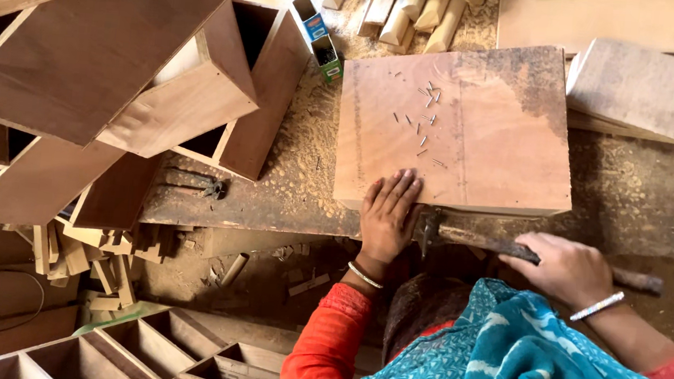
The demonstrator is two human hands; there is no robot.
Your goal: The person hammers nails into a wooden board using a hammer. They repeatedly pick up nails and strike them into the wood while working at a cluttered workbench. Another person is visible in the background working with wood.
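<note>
A plywood box (472,136) lies on a dusty workbench (644,208), with several small nails (424,120) scattered on its top face. My left hand (388,214) presses flat on the box's near edge, fingers together. My right hand (561,270) grips the wooden handle of a hammer (503,246); the hammer's metal head sits against the box's front side, just right of my left hand.
Stacked open plywood boxes (120,73) crowd the left side. A small nail carton (318,37) and short wooden blocks (410,9) lie at the back. Boards (654,91) rest at the right. More boxes (152,356) and wood scraps (96,254) lie below the bench.
</note>
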